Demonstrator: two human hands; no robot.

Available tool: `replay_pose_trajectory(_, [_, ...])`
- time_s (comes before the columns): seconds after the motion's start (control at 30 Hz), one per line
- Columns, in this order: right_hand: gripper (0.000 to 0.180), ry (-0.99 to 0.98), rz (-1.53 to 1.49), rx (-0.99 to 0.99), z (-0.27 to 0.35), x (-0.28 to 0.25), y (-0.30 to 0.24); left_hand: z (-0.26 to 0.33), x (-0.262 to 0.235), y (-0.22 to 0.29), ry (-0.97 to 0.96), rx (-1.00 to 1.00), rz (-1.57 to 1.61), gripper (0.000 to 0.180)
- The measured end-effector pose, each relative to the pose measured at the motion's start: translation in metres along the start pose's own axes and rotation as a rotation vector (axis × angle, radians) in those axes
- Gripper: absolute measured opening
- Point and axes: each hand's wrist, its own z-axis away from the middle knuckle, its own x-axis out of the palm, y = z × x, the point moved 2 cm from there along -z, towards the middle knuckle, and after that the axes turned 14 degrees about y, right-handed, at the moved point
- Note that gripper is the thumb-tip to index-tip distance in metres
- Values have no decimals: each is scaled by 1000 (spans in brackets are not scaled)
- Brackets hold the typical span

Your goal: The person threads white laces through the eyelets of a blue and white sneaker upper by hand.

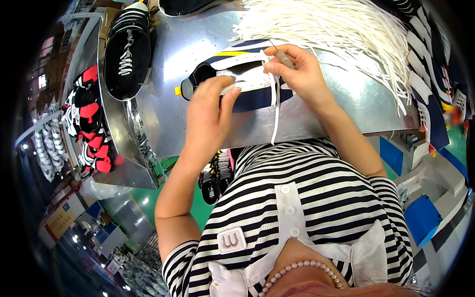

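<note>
A navy, white and yellow shoe upper (245, 103) lies sideways on the metal table, its dark heel at the left. My left hand (210, 106) grips the upper by the edge of its opening, thumb and fingers closing on it; the fingertips are partly hidden. In my right hand (302, 74) is a hook tool with a wooden handle (284, 59) and a thin metal shaft pointing up and left. My right thumb and forefinger pinch near a white shoelace (276, 114) at the front eyelets. Its loose ends hang toward the table's near edge.
A large bundle of white laces (336, 34) covers the far right of the table (168, 119). A black shoe upper with white lacing (126, 64) lies at the left. More uppers (425, 74) are stacked at the right edge, and red, black and white ones (91, 123) sit beyond the left edge.
</note>
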Motion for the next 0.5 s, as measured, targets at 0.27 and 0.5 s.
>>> replay_pose_trajectory(0.27, [36, 104, 284, -192, -7, 6, 15, -25, 42, -19, -431, -1027, 795, 52])
replay_pose_trajectory(0.5, [39, 7, 487, -182, -3, 3, -2, -10, 55, -7, -58, -839, 678, 28])
